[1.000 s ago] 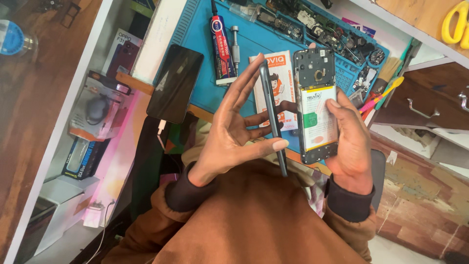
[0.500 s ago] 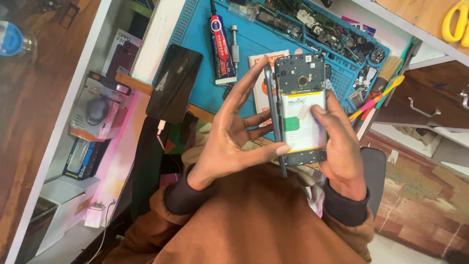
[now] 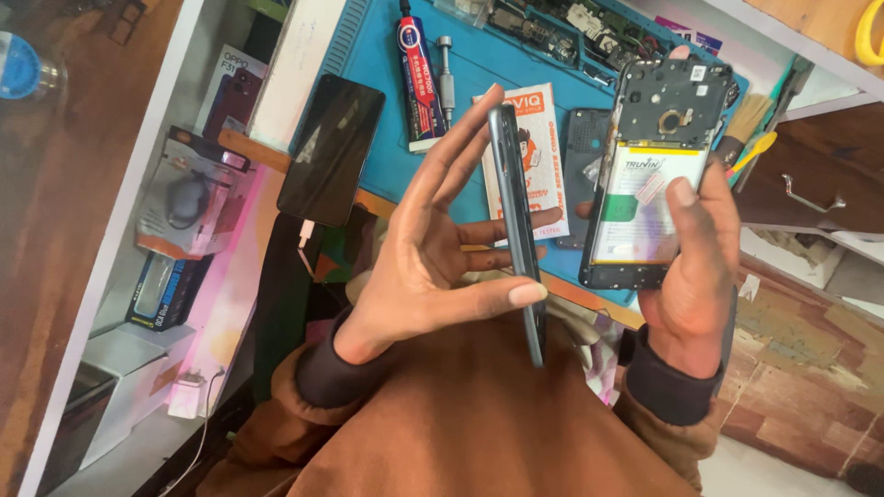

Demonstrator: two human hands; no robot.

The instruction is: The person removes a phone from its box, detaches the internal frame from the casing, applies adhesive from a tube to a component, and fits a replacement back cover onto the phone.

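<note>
**Thin phone parts held apart over the tabletop**

The left hand [image 3: 419, 267] pinches a thin back panel [image 3: 517, 230] edge-on by its rim; it is probably light and flexible. The right hand [image 3: 691, 276] clamps the opened phone [image 3: 649, 175], battery exposed, by its side edges above the blue mat [image 3: 378, 55].

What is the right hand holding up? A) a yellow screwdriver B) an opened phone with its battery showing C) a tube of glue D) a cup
B: the right hand grips an opened phone body with the white and yellow battery exposed, while the left hand holds a thin dark panel edge-on.
</note>
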